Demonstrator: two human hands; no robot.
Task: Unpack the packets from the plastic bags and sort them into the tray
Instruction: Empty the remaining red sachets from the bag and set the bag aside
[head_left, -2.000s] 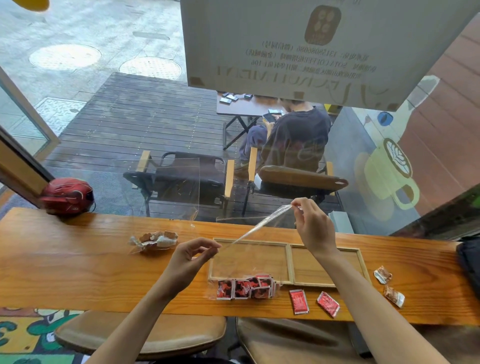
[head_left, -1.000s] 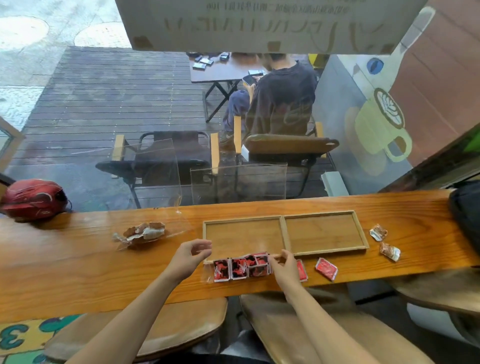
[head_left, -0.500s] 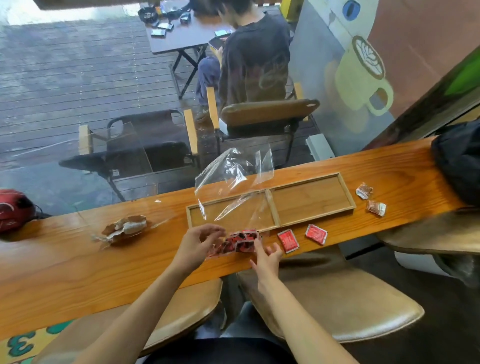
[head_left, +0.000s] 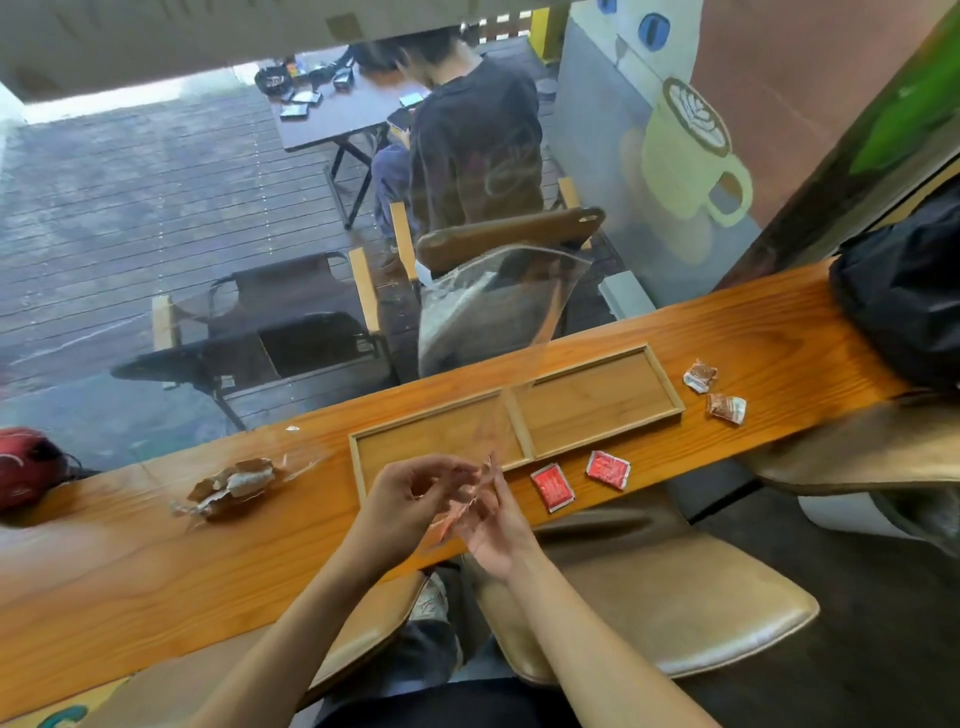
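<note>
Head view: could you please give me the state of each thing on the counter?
Tray: both compartments empty.
Clear bag: lifted, held by both hands.
Two red packets: loose, outside tray.
Two brown packets: loose, right of tray.
Second bag: lying unopened, left.

Long wooden counter runs 9 to 3 o'clock against glass window. Outside: grey plank deck, dark folding chair at 11, dark table at 12, seated person. Painted coffee cup at 1. Tan stools at 5. Daylight.
</note>
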